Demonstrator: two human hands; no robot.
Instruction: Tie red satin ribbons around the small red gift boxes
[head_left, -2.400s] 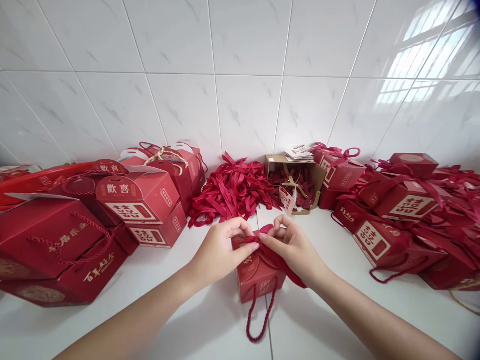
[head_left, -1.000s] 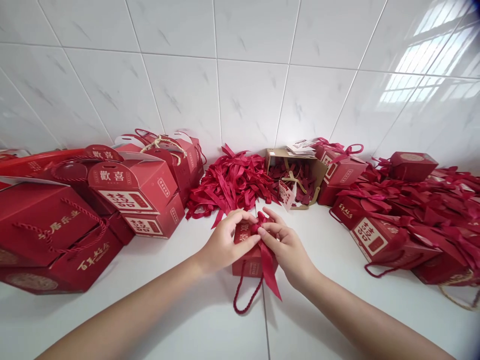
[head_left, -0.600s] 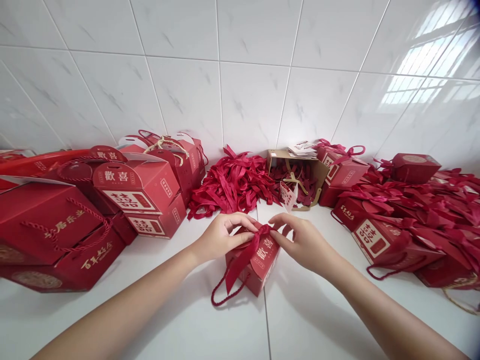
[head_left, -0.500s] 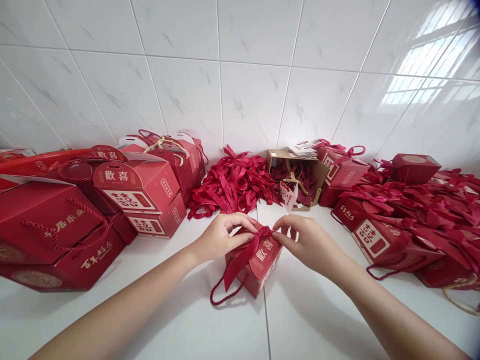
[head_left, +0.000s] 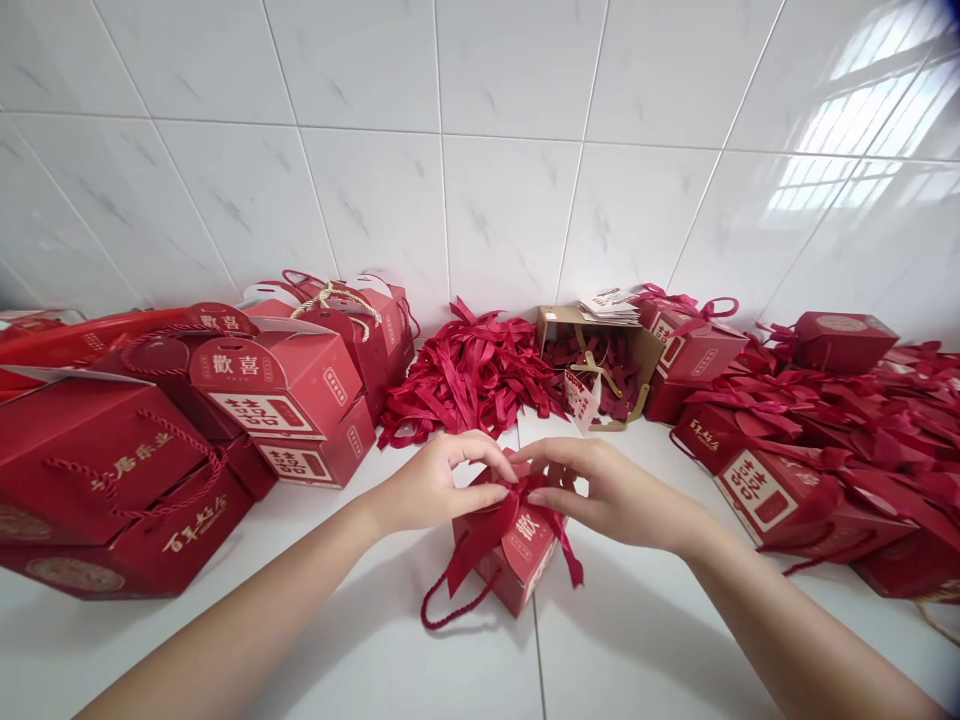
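Observation:
A small red gift box (head_left: 517,575) stands on the white tiled surface in front of me, gold characters on its flap and a dark red cord handle (head_left: 459,618) hanging at its left. Across its top lies a red ribbon (head_left: 474,548), crossed or knotted in the middle, one tail falling left and one right. My left hand (head_left: 446,488) pinches the ribbon between thumb and fingers at the left of the knot. From the right, my right hand (head_left: 589,490) pinches it close to the knot. The fingers partly hide the knot.
Behind the box lies a heap of loose red ribbons (head_left: 480,370). Beside it an open carton (head_left: 646,358) holds dark red pieces, with cards (head_left: 611,303) on top. Stacked boxes (head_left: 277,375) stand left; ribboned boxes (head_left: 757,490) crowd the right. A tiled wall (head_left: 510,200) rises behind.
My right hand has moved left, in over the knot. A ribbon tail now hangs down the box's right side. The view has shifted slightly.

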